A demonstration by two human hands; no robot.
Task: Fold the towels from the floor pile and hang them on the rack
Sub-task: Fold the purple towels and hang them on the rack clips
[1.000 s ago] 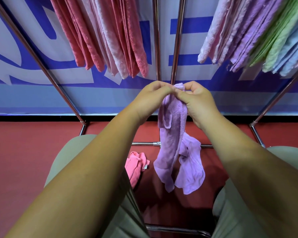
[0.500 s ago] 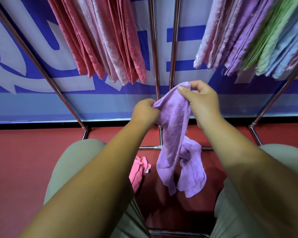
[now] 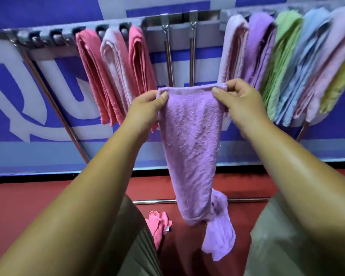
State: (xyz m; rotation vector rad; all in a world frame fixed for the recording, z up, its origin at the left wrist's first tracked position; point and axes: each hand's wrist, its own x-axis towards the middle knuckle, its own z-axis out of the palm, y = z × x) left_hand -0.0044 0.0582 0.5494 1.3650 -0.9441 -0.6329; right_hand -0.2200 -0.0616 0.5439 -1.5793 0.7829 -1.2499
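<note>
The left hand (image 3: 147, 104) pinches the top left corner of the purple towel (image 3: 189, 140) between thumb and curled fingers; the right hand (image 3: 241, 100) grips the top right corner the same way; the top edge is stretched flat between them; the towel hangs in front of the rack (image 3: 179, 18), its lower end bunched low over the red floor (image 3: 28, 206); a crumpled pink towel (image 3: 157, 224) lies on the floor just left of it; folded pink towels (image 3: 108, 76) hang on the rack's left side, pastel towels (image 3: 287, 66) on its right.
</note>
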